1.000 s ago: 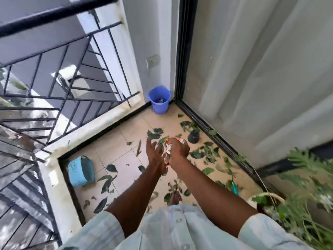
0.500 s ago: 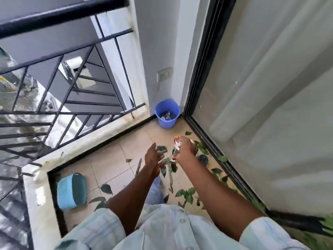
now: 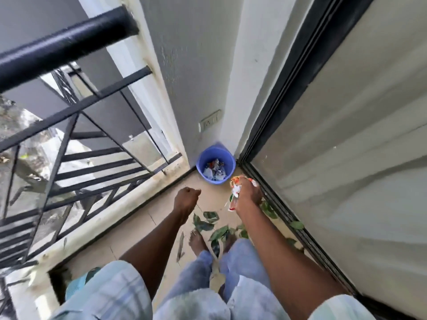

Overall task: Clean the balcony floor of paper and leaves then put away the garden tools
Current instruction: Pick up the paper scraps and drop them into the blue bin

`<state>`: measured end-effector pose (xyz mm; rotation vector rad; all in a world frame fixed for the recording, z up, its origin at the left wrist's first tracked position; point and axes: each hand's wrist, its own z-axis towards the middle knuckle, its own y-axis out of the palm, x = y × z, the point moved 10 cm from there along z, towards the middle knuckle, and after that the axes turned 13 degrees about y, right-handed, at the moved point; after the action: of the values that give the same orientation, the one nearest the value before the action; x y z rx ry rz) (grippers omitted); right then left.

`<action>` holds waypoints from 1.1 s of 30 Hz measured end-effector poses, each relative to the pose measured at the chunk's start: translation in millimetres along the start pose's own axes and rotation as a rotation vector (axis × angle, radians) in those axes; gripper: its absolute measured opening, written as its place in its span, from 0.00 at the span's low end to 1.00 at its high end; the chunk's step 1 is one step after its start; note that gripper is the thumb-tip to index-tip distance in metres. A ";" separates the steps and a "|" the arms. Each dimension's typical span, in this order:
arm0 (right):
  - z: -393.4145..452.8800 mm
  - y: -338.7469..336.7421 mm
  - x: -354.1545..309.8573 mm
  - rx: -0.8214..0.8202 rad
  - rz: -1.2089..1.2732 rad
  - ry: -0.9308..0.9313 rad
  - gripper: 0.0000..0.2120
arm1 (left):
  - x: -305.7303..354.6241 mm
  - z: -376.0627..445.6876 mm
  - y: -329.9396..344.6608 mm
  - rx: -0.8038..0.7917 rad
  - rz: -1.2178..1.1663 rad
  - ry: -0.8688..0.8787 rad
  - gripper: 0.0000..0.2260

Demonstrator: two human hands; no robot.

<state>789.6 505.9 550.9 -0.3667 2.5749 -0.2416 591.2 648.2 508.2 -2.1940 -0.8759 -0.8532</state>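
Your right hand is closed around a bunch of crumpled paper scraps, white with red and orange print, the loose ends hanging below your fist. You hold them bunched, I judge, so that nothing drops on the way to the bin. The hand hangs just short of the blue bucket, a little to its right and above the tiled floor, which suits a drop straight into the mouth once you reach over the rim.

Your left hand is curled into a loose fist and holds nothing that I can see; it rides free beside the right, near the bucket.

The bucket stands in the corner where the wall meets the sliding door frame, out of your path, and it already holds similar paper.

Green leaves lie scattered on the tiles around your bare foot and along the door track, so the floor is not yet done. A light blue basket shows at the lower left, partly hidden by your sleeve.
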 end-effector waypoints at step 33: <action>146.7 154.5 -14.2 -0.212 -1.039 -0.568 0.21 | 16.8 155.7 55.1 -0.084 0.503 0.155 0.13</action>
<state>845.2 642.1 396.1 -1.5756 1.6528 -0.1770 693.8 735.1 410.7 -2.2368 -0.1958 -0.8010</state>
